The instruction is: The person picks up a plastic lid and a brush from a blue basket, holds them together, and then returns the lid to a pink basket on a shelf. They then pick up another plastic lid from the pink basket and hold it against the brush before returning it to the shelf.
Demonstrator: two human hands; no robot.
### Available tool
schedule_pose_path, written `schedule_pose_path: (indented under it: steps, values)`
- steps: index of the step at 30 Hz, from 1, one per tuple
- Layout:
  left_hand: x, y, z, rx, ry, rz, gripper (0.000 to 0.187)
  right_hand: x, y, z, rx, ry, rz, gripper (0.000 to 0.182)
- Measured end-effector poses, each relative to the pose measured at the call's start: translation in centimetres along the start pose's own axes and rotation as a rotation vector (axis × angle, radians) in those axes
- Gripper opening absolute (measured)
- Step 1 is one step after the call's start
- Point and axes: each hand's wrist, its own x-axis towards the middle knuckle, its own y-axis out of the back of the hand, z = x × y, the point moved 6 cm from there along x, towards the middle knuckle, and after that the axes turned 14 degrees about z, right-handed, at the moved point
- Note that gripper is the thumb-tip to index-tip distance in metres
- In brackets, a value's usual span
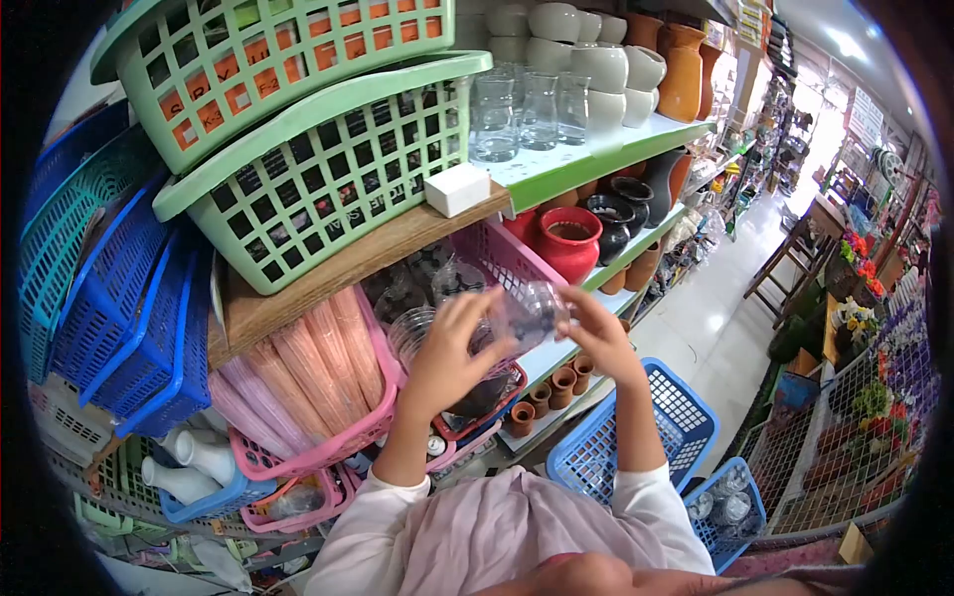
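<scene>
Between my two hands is a clear, see-through container (532, 310), held up over the pink basket's edge; its exact kind is hard to make out. My left hand (457, 343) grips its left side, fingers and thumb curved round it. On the opposite side, the fingers of my right hand (599, 333) pinch its rim. Below and behind them, a pink basket (512, 253) holds several similar clear round pieces (402, 298), partly hidden by my left hand.
Green baskets (338, 189) stand above on a wooden shelf (368, 263) beside a small white box (458, 189). Glass vases (539, 109) and a red pot (569, 243) line the shelves. Blue baskets (686, 407) sit at the lower right; an aisle (711, 308) runs behind.
</scene>
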Motion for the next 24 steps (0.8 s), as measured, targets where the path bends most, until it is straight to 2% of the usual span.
schedule_pose_path:
  steps: [2,7,9,10,13,14,15,17,20,21,23,24]
  values:
    - [1.3,1.3,-1.0,0.181,0.078,0.104,0.059,2.9,-1.0,0.4,-0.1,-0.003,-0.046,0.044]
    - [1.4,1.1,-3.9,0.439,0.069,0.124,0.056,7.1,-3.0,1.7,-0.262,0.069,-0.167,0.041]
    - [0.7,0.9,-5.8,0.523,0.184,0.068,0.055,7.7,-4.0,3.1,-0.448,0.028,-0.299,0.04]
    - [0.4,0.9,-6.2,0.558,0.184,0.074,0.052,7.9,-4.5,3.2,-0.491,0.129,-0.309,0.04]
    - [-0.3,0.7,-7.5,0.603,0.229,0.107,0.05,8.5,-5.7,4.7,-0.507,0.081,-0.357,0.04]
    - [-0.4,0.6,-7.5,0.603,0.231,0.107,0.05,8.6,-6.2,5.1,-0.545,0.191,-0.394,0.041]
    - [-0.3,0.7,-7.3,0.598,0.237,0.109,0.047,8.8,-6.3,5.7,-0.545,0.191,-0.394,0.041]
    - [-0.4,0.8,-7.4,0.591,0.244,0.109,0.044,8.7,-6.5,7.0,-0.735,0.235,-0.453,0.04]
    - [-0.4,0.4,-7.6,0.574,0.247,0.087,0.035,8.6,-5.9,6.8,-0.782,0.246,-0.408,0.047]
    - [-0.4,0.5,-7.5,0.6,0.232,0.105,0.032,8.4,-5.7,6.8,-0.784,0.242,-0.409,0.047]
    - [-0.4,0.5,-7.4,0.624,0.221,0.12,0.029,8.3,-4.8,8.0,-0.927,0.051,-0.384,0.054]
    - [-0.4,0.5,-7.3,0.619,0.207,0.128,0.029,8.2,-4.5,8.1,-0.927,0.046,-0.386,0.054]
